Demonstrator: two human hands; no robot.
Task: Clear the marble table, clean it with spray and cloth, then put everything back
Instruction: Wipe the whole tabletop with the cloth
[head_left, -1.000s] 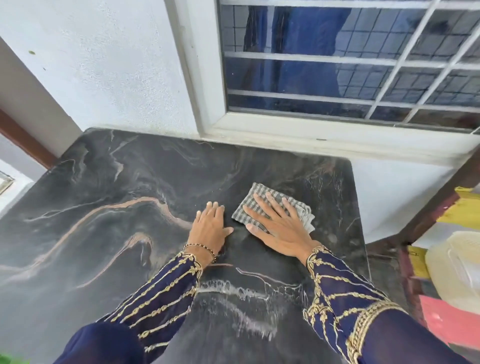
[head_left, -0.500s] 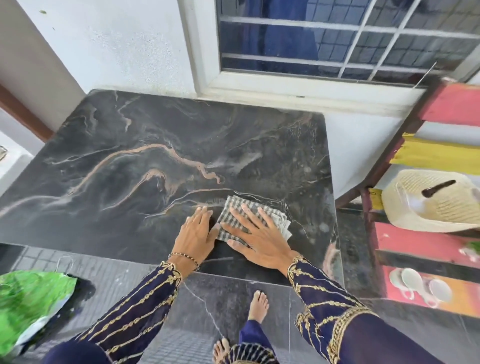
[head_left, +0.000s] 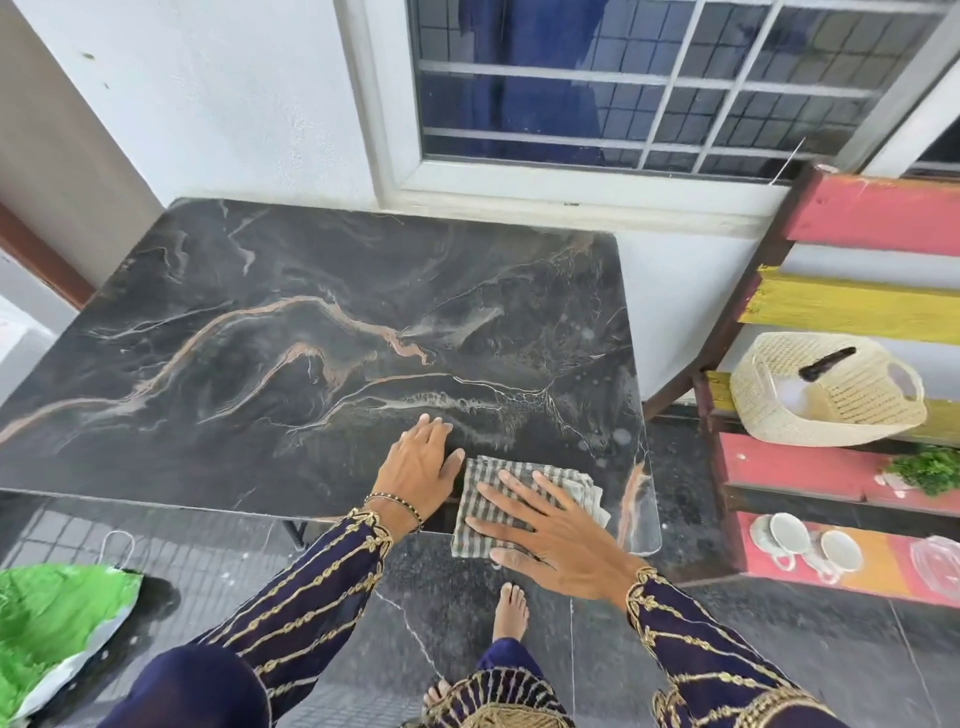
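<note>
cloth (head_left: 485, 512): checked, folded, flat, overhanging near edge | marble table (head_left: 270, 332): dark, veined

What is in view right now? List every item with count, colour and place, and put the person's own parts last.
marble table: one, black with tan veins, under the window
cloth: one, grey and white checked, folded, at the table's near right edge
window: one, white frame with bars, in the wall behind the table
shelf rack: one, red and yellow boards, right of the table
woven basket: one, cream, on the rack
cups: two, white, on the lower rack shelf
bag: one, green, on the floor at left
left hand: flat on the table beside the cloth
right hand: flat on the cloth
bare foot: on the floor below the table edge
</note>
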